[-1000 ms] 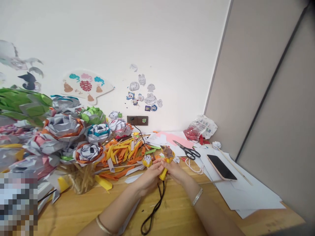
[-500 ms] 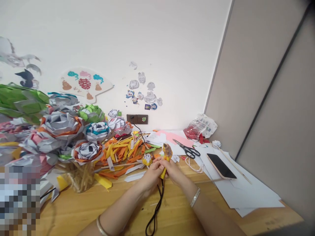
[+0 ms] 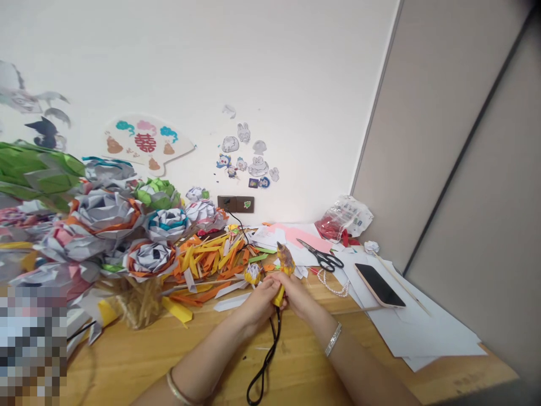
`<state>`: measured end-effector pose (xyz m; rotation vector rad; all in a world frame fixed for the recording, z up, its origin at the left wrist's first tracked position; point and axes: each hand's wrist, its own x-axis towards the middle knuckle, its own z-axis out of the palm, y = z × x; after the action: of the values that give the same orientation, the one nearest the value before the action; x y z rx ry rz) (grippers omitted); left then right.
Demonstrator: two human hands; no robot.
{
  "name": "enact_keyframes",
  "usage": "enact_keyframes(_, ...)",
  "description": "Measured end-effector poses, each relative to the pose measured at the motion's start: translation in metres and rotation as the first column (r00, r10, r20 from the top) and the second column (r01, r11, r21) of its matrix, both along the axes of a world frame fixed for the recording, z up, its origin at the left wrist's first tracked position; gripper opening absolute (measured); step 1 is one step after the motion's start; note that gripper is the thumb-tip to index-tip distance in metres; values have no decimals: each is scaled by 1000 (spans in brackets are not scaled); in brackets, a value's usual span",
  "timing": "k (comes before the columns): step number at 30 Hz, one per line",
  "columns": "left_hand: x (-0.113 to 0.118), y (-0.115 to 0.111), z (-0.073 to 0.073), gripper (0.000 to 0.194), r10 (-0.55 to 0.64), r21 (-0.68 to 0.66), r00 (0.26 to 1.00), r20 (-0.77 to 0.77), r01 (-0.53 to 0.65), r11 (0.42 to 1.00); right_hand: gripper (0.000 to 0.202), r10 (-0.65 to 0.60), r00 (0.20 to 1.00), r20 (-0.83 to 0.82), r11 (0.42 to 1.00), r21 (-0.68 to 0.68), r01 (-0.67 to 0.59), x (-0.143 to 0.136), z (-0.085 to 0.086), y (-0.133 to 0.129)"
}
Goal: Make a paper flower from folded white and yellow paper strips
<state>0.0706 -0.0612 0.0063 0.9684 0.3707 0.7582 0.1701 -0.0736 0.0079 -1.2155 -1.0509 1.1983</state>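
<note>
Both of my hands are wrapped round a yellow hot glue gun (image 3: 285, 265) over the middle of the wooden table. Its stained, brownish nozzle points up and away from me. A black cord (image 3: 270, 361) hangs from its lower end and loops towards me. My left hand (image 3: 262, 299) closes on the handle from the left, and my right hand (image 3: 293, 292) from the right; part of the fingers is hidden. Just left of them lies a small yellow and white paper flower (image 3: 252, 273). Folded orange and yellow paper strips (image 3: 211, 254) are heaped behind it.
Large paper flowers (image 3: 105, 217) crowd the left side above a clear holder (image 3: 137, 307). To the right lie black-handled scissors (image 3: 325, 259), a bead string (image 3: 333, 285), a phone (image 3: 379, 285), a thin stick (image 3: 406, 287) and white sheets (image 3: 431, 338). A plastic bag (image 3: 344, 220) stands against the wall.
The glue gun's nozzle has tilted slightly to the left in my hands. The cord's loop has shifted a little left. Both hands keep their grip.
</note>
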Motion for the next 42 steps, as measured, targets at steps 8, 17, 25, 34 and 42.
enact_keyframes(8, 0, 1, -4, 28, 18, 17, 999, -51, -17, 1000, 22, -87, 995, 43, 996, 0, 87, -6, 1, 1)
enact_keyframes(17, 4, -1, 7, 33, -18, -83, 995, -101, 10, 997, 48, 17, 989, -150, 1000, -19, -20, -2, -4, 0)
enact_keyframes(25, -3, 3, 7, 26, -51, -84, 998, -25, 48, 995, 55, 133, 982, -133, 991, 6, -133, 0, 1, -4)
enact_keyframes(34, -4, 2, 6, 25, 10, 7, 998, -58, -9, 1000, 26, 134, 988, -76, 991, 41, -131, -1, 9, -6)
enact_keyframes(42, -2, 4, 1, 31, 43, 28, 994, -99, -40, 999, 29, 105, 988, -118, 994, 32, -102, -5, 9, -6)
